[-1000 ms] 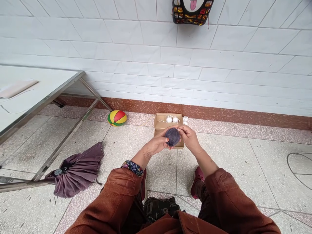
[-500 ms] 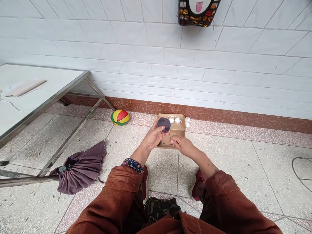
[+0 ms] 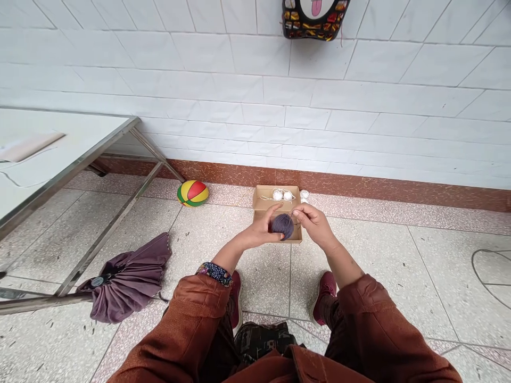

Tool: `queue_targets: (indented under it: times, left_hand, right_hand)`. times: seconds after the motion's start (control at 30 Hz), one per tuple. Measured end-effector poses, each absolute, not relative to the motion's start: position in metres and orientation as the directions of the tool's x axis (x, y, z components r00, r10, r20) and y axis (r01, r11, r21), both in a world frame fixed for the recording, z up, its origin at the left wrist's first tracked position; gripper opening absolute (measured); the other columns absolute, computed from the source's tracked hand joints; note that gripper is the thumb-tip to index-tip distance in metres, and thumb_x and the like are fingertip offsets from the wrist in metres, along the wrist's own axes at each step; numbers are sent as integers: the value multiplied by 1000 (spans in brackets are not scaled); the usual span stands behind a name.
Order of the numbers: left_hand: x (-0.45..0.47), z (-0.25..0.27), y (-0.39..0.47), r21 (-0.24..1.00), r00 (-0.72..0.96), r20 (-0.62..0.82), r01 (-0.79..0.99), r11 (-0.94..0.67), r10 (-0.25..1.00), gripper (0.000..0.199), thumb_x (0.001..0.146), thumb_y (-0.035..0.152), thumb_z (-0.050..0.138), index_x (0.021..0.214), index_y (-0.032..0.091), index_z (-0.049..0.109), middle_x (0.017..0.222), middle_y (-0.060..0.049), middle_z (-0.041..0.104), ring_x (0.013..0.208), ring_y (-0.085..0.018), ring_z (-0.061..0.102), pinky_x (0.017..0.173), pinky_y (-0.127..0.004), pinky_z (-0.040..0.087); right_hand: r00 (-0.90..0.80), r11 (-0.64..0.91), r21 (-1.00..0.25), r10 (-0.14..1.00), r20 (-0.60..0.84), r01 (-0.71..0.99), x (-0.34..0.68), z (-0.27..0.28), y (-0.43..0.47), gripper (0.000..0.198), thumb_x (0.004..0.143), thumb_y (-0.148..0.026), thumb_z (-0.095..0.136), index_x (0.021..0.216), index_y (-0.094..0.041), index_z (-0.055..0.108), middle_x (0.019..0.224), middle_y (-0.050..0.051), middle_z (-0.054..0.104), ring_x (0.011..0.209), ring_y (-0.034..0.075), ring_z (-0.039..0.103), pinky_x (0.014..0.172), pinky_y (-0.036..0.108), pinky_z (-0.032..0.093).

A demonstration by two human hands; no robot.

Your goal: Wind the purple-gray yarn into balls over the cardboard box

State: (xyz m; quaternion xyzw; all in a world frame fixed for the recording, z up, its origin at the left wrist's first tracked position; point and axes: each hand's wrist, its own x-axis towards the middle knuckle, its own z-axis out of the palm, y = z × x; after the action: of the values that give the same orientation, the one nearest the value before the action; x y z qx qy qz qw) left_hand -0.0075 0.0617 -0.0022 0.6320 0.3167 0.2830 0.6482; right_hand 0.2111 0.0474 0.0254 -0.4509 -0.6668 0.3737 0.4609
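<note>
Purple yarn ball point(image 3: 281, 227) in curved left fingers point(image 3: 272, 210); right fingers point(image 3: 301, 214) pinching strand point(image 3: 291, 215).

We're on one head cam, tipped forward and down past our sleeves point(image 3: 199, 319) to the floor point(image 3: 371, 266) and tiled wall point(image 3: 199, 85). Our left hand point(image 3: 257, 234) and right hand point(image 3: 314, 225) sit fairly close, near mid-frame; edges look stretchy, so probably a wide lens.

Pale-topped, metal-framed table point(image 3: 88, 123) at 10 o'clock, flat pinkish item point(image 3: 34, 147) lying on it; red, yellow and green ball point(image 3: 193, 193) on floor point(image 3: 399, 298) at 9 o'clock; purple pleated umbrella point(image 3: 131, 284) at 8; black item point(image 3: 315, 26) with pink tongue motif against white tiled wall point(image 3: 191, 53) at 1, cut off by top edge; dark cable point(image 3: 474, 268) curving between 3 and 4.
</note>
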Motion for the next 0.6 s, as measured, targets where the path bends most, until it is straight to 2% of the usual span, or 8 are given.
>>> queue_targets:
  times: [0.07,0.1,0.2,0.3,0.43,0.5,0.6]
  left_hand:
    - [-5,2,58,997,693,-57,5,73,719,100,78,29,79,160,32,20,118,-9,65,106,-26,62,96,-45,46]
    - [-3,5,56,996,706,-48,-23,90,707,99,78,29,79,159,32,23,124,-10,63,112,-27,61,97,-46,45]
    - [-1,15,53,978,707,5,-152,145,708,87,75,31,81,152,31,40,138,-11,58,122,-29,55,100,-44,45]
    - [-2,17,53,931,649,-5,-275,241,761,72,73,31,81,139,26,55,130,-10,61,112,-26,59,92,-37,48]
    - [-8,15,60,878,473,-118,-361,315,873,63,71,27,81,130,23,60,116,-7,65,93,-18,61,77,-28,48]
    - [-10,14,64,894,375,-151,-344,288,915,56,70,27,81,124,22,62,113,-6,65,91,-17,60,73,-26,45]
    - [-13,14,71,953,247,-166,-208,219,955,49,70,29,78,116,19,63,108,-6,66,91,-18,59,74,-28,45]
  right_hand:
    - [-139,288,-918,956,259,273,211,18,52,28,95,-47,58,86,-22,67,77,1,62,69,17,55,67,30,46]
    - [-130,271,-921,961,244,279,210,15,53,27,95,-46,59,84,-22,66,74,0,60,67,16,54,65,29,45]
    - [-136,232,-925,971,199,300,207,7,56,26,95,-43,57,80,-22,64,69,-1,58,64,16,52,63,28,43]
    - [-169,231,-909,969,182,347,202,2,55,28,96,-41,52,79,-22,62,69,0,59,65,17,54,64,28,43]
    - [-227,277,-859,954,194,431,196,-3,52,26,98,-40,49,84,-23,62,75,2,63,72,19,58,70,29,45]
    - [-271,311,-841,940,205,443,194,-3,50,25,98,-39,48,86,-23,63,79,2,66,77,19,60,74,30,45]
    - [-370,356,-841,906,205,407,190,3,46,23,98,-36,50,86,-22,65,80,2,66,74,18,58,73,30,44]
